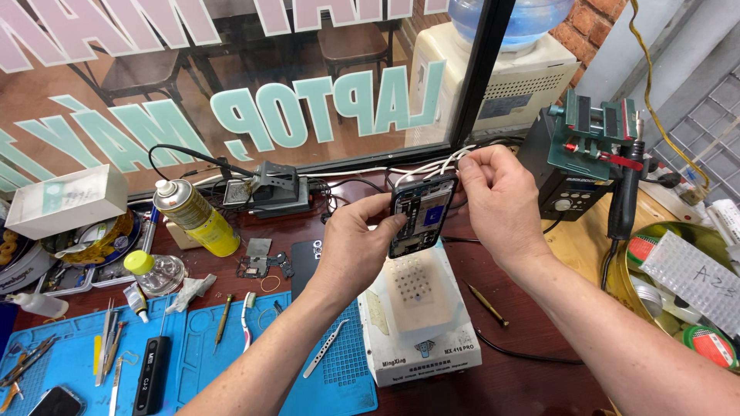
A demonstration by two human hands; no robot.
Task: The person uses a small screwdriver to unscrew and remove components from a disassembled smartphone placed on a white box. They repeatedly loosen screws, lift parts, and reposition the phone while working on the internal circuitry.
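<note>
Big mint-green and pale pink sign letters (324,108) run across the window glass behind the desk. A white rectangular box (65,200) with a green-printed label sits at the left edge. Near it stands a yellow spray can (196,217) with a printed wrap. The white heating station (420,323) carries small dark lettering on its front. A small blue display (583,186) glows on the black unit at right.

Opened phone (420,216) above heating plate (416,308)
</note>
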